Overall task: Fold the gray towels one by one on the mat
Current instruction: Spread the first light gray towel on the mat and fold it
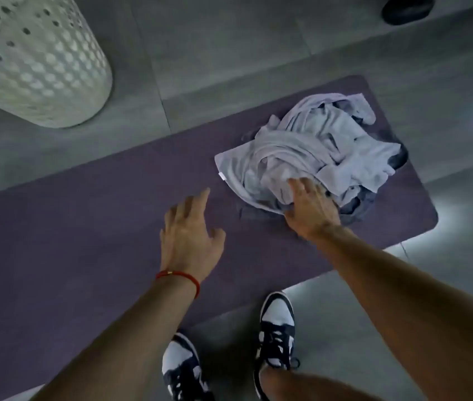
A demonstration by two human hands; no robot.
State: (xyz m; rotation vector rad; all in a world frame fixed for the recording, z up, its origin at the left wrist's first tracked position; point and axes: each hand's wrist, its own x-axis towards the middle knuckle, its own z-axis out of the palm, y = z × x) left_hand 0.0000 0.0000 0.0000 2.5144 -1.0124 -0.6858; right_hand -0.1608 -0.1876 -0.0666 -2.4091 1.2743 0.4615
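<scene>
Gray towels (313, 151) lie in one unfolded heap on the mat (85, 227) — nothing folded yet — right grip (312, 208) spread on its near edge, left grip (189, 233) spread, empty, beside it.

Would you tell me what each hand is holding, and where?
The right hand rests on the near edge of the towel pile; a grip cannot be told. The left hand holds nothing.

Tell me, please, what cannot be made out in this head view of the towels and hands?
- How many towels make up the pile of gray towels: they are crumpled over one another.
- Right hand fingertips: buried in cloth, so its grip is unclear.
- Laundry basket contents: cut off by the frame's edge.
- Dark object at top right: cropped.
</scene>
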